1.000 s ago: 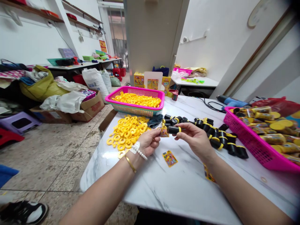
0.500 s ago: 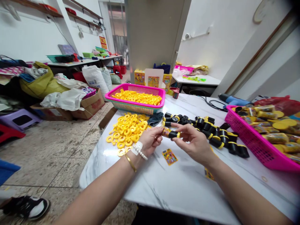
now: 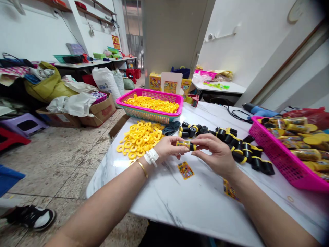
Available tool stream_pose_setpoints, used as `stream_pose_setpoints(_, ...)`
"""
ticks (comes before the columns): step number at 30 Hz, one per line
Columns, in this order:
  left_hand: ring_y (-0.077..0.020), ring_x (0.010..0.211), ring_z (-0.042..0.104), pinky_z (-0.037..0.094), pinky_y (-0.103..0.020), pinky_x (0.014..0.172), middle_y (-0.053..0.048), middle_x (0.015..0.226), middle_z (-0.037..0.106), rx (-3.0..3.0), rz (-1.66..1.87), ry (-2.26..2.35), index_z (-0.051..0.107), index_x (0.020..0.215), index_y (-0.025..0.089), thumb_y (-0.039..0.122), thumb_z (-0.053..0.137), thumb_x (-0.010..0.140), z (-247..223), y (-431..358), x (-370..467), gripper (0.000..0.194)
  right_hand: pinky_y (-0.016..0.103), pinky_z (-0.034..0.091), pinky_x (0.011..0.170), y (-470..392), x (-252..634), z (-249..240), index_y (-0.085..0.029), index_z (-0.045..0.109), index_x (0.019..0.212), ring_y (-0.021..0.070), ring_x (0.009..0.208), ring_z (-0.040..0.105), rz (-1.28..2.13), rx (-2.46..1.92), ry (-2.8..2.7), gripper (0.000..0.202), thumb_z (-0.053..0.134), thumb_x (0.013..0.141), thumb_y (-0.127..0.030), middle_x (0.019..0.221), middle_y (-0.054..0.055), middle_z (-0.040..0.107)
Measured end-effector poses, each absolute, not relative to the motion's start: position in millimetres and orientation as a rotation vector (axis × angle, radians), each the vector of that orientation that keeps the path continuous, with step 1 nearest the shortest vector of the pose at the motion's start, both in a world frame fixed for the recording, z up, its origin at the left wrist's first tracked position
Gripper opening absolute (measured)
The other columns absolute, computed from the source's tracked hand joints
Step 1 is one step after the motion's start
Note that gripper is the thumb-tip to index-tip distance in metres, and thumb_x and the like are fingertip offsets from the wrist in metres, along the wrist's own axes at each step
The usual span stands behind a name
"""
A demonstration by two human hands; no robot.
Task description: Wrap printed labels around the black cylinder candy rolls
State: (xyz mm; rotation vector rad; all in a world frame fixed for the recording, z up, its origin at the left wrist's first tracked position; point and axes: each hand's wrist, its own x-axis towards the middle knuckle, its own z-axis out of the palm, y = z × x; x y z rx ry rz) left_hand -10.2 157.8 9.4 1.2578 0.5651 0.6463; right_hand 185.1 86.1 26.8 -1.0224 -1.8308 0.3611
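Between my hands is a small black tube (image 3: 190,146) with a yellow end rim, wrapped in a yellow printed sleeve (image 3: 182,143). My left hand (image 3: 168,148) pinches the sleeve's left end with thumb and fingers. At the yellow rim, my right hand (image 3: 217,152) has its thumb and fingertips closed round the tube's right end. Below them a flat printed sleeve (image 3: 185,170) lies on the white marbled table (image 3: 180,202). Another flat sleeve (image 3: 229,189) is partly hidden by my right forearm. Beyond my right hand sit several black tubes with yellow rims (image 3: 246,151).
A pile of yellow rings (image 3: 140,139) lies left of my hands, before a pink basket (image 3: 151,115) of more rings. A dark cloth (image 3: 171,128) is beside it. On the right stand a pink basket (image 3: 272,151) of wrapped tubes and a blue heat gun (image 3: 259,109).
The printed sleeve now covers more of the black tube, leaving only a short black stretch by the yellow rim. My left hand has shifted right along it, its thumb now lying over the sleeve.
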Motion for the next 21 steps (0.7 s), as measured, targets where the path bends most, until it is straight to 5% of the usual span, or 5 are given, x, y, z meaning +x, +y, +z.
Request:
stream_pose_setpoints(8,-0.0092,0.053,0.059,0.044,-0.02,0.048,-0.006,0.081,0.069,1.067,0.608,0.624,0.063,0.094,0.014,0.054,0.081,0.068,8.1,158.8,-11.5,0.05,0.033,0.063,0.072,88.2,180.3,20.8,-0.025,0.068,0.11,0.0174,0.087,0.066,0.216,-1.033,-1.871,0.028,0.071,0.084,-0.017,0.105,0.005,0.064)
stream_pose_setpoints(13,-0.0088,0.058,0.059,0.045,-0.02,0.052,-0.006,0.081,0.069,1.103,0.664,0.638,0.067,0.093,0.013,0.043,0.088,0.062,8.5,159.4,-13.6,0.048,0.035,0.066,0.077,85.3,184.1,18.7,-0.024,0.069,0.11,0.0186,0.091,0.069,0.292,-1.079,-1.837,0.028,0.073,0.083,-0.021,0.11,0.007,0.064)
stream_pose_setpoints(21,-0.0095,0.062,0.059,0.048,-0.022,0.061,-0.005,0.079,0.07,1.421,0.813,0.583,0.074,0.101,0.012,0.038,0.081,0.071,5.4,151.9,-6.0,0.04,0.038,0.065,0.077,85.0,180.3,13.9,-0.022,0.075,0.096,0.0209,0.079,0.073,0.627,-1.161,-1.531,0.024,0.083,0.073,-0.026,0.091,0.004,0.076)
